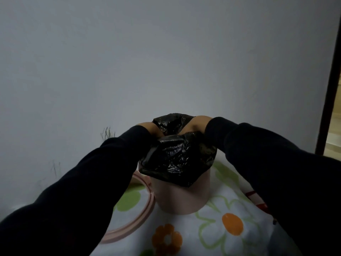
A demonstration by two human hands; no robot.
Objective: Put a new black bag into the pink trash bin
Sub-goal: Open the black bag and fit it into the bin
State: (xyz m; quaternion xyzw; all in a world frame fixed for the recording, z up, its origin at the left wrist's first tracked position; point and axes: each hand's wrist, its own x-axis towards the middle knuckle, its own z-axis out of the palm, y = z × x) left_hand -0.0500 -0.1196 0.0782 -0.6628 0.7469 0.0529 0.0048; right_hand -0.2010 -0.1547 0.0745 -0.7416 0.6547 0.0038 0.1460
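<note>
- Black bag (177, 157) sat over the mouth of the pink trash bin (181, 196); its crinkled film was draped down the bin's near outer wall, with another fold standing up at the far rim.
- The bin stood upright on a floral cloth (217, 235), white with green and orange flowers, close to the grey wall (147, 52).
- Our left hand (149, 129) was at the bag's left side and our right hand (198, 124) at its right side, both pushed in between the two folds of film. Only the backs of the hands showed; fingers were hidden by plastic, so we could not tell whether they were curled, spread or pinching the bag.
- Dark sleeves covered both arms to the wrists.
- A pink ring (136, 215) lay flat on the cloth just left of the bin.
- Something red (256, 198) peeked out by the right sleeve, too hidden to identify.
- A dark door frame (330, 89) ran down the right edge.
- We saw no readable writing, brand or label anywhere; faint scribbles (108, 133) marked the wall.
</note>
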